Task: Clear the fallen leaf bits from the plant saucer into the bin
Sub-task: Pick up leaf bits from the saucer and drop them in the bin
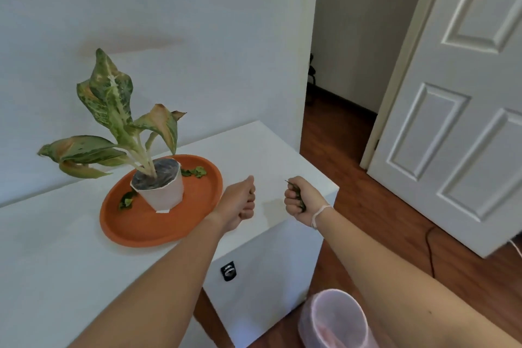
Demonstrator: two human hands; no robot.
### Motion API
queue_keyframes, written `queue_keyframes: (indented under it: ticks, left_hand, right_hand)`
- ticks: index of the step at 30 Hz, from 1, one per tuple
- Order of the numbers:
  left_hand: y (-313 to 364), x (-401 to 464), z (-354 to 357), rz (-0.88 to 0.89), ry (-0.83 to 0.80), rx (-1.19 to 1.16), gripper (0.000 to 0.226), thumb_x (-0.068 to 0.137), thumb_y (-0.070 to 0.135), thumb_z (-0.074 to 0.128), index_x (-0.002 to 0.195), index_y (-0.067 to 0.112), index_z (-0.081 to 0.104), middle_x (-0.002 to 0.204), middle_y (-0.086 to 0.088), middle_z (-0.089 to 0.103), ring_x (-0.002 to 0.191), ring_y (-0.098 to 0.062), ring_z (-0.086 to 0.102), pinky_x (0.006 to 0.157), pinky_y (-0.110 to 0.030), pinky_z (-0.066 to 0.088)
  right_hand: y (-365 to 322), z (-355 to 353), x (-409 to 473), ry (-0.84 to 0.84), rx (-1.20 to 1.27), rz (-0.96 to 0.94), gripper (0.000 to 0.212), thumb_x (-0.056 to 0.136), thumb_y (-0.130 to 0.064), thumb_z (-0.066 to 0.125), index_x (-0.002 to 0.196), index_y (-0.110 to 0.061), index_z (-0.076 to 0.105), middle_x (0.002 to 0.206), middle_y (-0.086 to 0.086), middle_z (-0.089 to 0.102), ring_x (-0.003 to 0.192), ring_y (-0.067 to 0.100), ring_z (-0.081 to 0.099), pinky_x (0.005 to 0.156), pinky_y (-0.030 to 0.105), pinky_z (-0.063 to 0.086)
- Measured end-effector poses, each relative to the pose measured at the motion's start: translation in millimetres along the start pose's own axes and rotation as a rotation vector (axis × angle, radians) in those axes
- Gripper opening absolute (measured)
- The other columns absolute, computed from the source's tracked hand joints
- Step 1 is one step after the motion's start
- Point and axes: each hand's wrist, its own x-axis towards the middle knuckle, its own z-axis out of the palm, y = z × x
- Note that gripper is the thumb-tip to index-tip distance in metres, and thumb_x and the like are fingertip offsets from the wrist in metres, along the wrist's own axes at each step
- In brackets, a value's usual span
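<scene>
Nearest the camera, a pink-lined bin [336, 319] stands on the wood floor [395, 248] beside the white cabinet [262, 271], almost under the right forearm. Its mouth is open and faces upward.

Above the cabinet's corner, the right hand [300, 202] is curled into a fist around a clump of dark green leaf bits [298, 197], with a thin stem tip poking out past the knuckles. The left hand [243, 203] is just beside it, also balled tight; whether it holds anything cannot be told from here.

Farther back, the orange saucer [197, 206] sits on the cabinet top with a white pot [163, 192] and its drooping variegated plant [113, 121]. More fallen leaf pieces lie in the saucer: a pale green cluster [197, 171] behind the pot and a darker scrap [126, 200] at its left front.

The fist is over the cabinet edge, not over the bin, so letting go now would likely scatter bits onto the cabinet or floor. The loose stem could slip out on the way down. Reaching back for the rest, a forearm could brush the leaning leaves or nudge the light pot.
</scene>
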Motion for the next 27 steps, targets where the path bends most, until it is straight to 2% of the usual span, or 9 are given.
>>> queue_keyframes:
  ticks: [6, 11, 14, 18, 22, 27]
  left_hand:
    - [4.6, 29.3, 81.9, -0.041, -0.085, 0.023, 0.038, 0.097, 0.038, 0.043, 0.068, 0.014, 0.039, 0.047, 0.007, 0.023, 0.039, -0.008, 0.017, 0.035, -0.017, 0.016]
    - [-3.5, 57.9, 149.7, -0.074, -0.183, 0.038, 0.047, 0.096, 0.045, 0.041, 0.059, 0.018, 0.031, 0.050, 0.005, 0.024, 0.039, -0.007, 0.021, 0.036, -0.016, 0.020]
    - [-15.4, 71.0, 184.2, -0.117, -0.208, 0.061, 0.051, 0.095, 0.048, 0.042, 0.055, 0.018, 0.032, 0.048, 0.005, 0.031, 0.040, -0.007, 0.027, 0.036, -0.015, 0.025]
    - [-43.0, 87.6, 223.7, -0.248, -0.203, 0.046, 0.044, 0.092, 0.048, 0.048, 0.062, 0.017, 0.041, 0.055, 0.003, 0.044, 0.037, -0.005, 0.034, 0.033, -0.013, 0.027]
    - [-78.9, 96.2, 245.1, -0.382, -0.193, 0.035, 0.038, 0.093, 0.044, 0.050, 0.067, 0.016, 0.043, 0.052, 0.005, 0.037, 0.032, -0.003, 0.028, 0.030, -0.013, 0.017]
    - [-141.8, 122.1, 249.8, -0.562, -0.182, 0.090, 0.043, 0.095, 0.045, 0.043, 0.061, 0.019, 0.037, 0.053, 0.005, 0.030, 0.035, -0.004, 0.023, 0.031, -0.015, 0.014]
  right_hand:
    - [-47.7, -69.1, -10.4, 0.076, 0.020, -0.031, 0.025, 0.085, -0.015, 0.040, 0.060, -0.013, 0.039, 0.047, 0.000, 0.039, 0.033, 0.008, 0.024, 0.031, 0.015, 0.018]
    - [-76.1, -133.7, -8.8, 0.109, 0.093, -0.013, 0.024, 0.084, -0.014, 0.037, 0.061, -0.012, 0.042, 0.048, 0.000, 0.041, 0.032, 0.008, 0.025, 0.029, 0.014, 0.019]
    - [-81.7, -170.9, -3.7, 0.157, 0.109, 0.007, 0.022, 0.083, -0.011, 0.034, 0.063, -0.012, 0.042, 0.047, -0.001, 0.040, 0.032, 0.008, 0.024, 0.029, 0.014, 0.018]
    - [-73.0, -218.5, 3.1, 0.266, 0.145, 0.058, 0.022, 0.083, -0.011, 0.032, 0.062, -0.013, 0.041, 0.044, -0.002, 0.036, 0.031, 0.009, 0.023, 0.029, 0.016, 0.016]
    - [-45.0, -253.4, 6.7, 0.426, 0.186, 0.132, 0.026, 0.085, -0.015, 0.030, 0.061, -0.014, 0.040, 0.041, -0.002, 0.034, 0.028, 0.009, 0.022, 0.030, 0.012, 0.015]
    - [9.5, -293.6, 18.9, 0.644, 0.269, 0.202, 0.030, 0.089, -0.015, 0.030, 0.060, -0.015, 0.039, 0.036, -0.003, 0.035, 0.024, 0.010, 0.022, 0.032, 0.010, 0.015]
